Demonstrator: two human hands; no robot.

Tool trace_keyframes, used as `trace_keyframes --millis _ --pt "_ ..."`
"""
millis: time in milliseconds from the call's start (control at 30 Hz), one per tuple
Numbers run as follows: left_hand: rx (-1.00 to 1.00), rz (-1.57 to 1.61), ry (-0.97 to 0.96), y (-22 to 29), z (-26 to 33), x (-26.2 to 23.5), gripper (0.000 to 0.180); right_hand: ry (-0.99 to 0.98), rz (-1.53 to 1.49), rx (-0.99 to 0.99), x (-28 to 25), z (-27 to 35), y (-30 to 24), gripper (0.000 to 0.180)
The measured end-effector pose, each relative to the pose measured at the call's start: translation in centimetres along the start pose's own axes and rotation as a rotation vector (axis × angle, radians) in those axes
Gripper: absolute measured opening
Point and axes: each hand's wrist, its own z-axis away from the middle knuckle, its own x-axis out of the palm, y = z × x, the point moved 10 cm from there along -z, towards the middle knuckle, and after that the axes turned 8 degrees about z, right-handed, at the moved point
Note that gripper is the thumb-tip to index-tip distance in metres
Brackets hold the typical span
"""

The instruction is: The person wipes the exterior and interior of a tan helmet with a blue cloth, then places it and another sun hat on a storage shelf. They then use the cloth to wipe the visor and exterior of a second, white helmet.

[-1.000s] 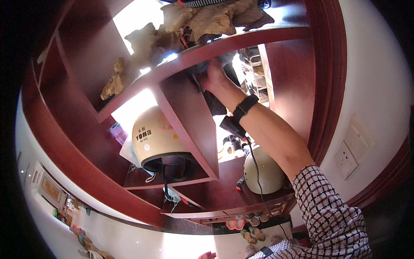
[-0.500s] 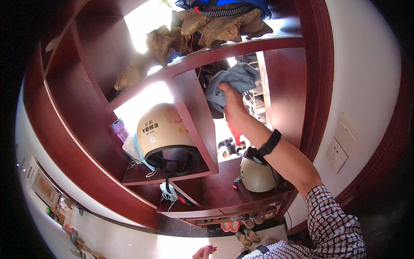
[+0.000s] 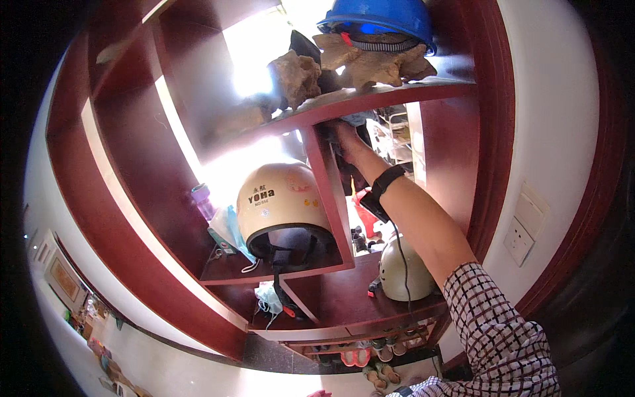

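My right hand [image 3: 348,143] reaches up into the right-hand opening of the dark red shelf unit, just under the upper board. It is closed on a grey-blue cloth [image 3: 359,118], mostly hidden behind the hand and the board. A black band [image 3: 385,185] circles my right wrist, and a thin dark cord hangs below it. Beneath that forearm sits a pale helmet [image 3: 403,272]. Left of the divider, a cream helmet [image 3: 283,204] rests on the middle shelf. Only a sliver of my left hand [image 3: 320,394] shows at the lower edge; its fingers cannot be made out.
Above, a blue hard hat [image 3: 380,23] rests by rough brown star-shaped pieces [image 3: 377,63]. A purple bottle [image 3: 203,200] and face masks [image 3: 268,298] lie on the left shelves. Shoes [image 3: 382,376] are below. A socket [image 3: 519,241] is on the right wall.
My right hand has carried the cloth up and back under the upper board, hiding most of it. My left hand has sunk toward the lower edge. The view has shifted, showing more hard hat.
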Motion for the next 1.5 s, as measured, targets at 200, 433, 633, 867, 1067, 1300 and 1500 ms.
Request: trace_keyframes --millis 200,433,633,867,1067,1300,1500 --pt "-0.019 -0.015 0.007 -1.0 1.5 -0.5 0.033 -0.021 0.013 -0.098 -0.9 0.3 -0.9 0.037" --pt "-0.028 -0.026 -0.009 0.2 -2.0 1.2 0.032 0.091 0.296 -0.257 2.0 4.4 -3.5 0.032" --pt "-0.037 -0.035 -0.125 -0.8 -3.1 4.2 0.030 0.116 0.730 -0.418 3.9 10.1 -6.9 0.027" --pt "-0.069 -0.020 -0.289 -1.4 -3.5 7.6 0.027 -0.018 0.814 -0.469 7.2 18.1 -8.3 0.032" --pt "-0.038 -0.006 -0.343 -0.9 -5.5 9.2 0.025 0.030 1.376 -1.244 12.0 26.6 -10.0 0.034" --pt "0.043 0.065 -0.433 1.6 -6.8 12.4 0.023 0.016 1.319 -1.174 12.4 25.4 -13.9 0.037" --pt "0.009 0.067 -0.520 0.0 -7.6 13.2 0.022 -0.047 1.640 -1.084 10.7 19.9 -12.9 0.056"
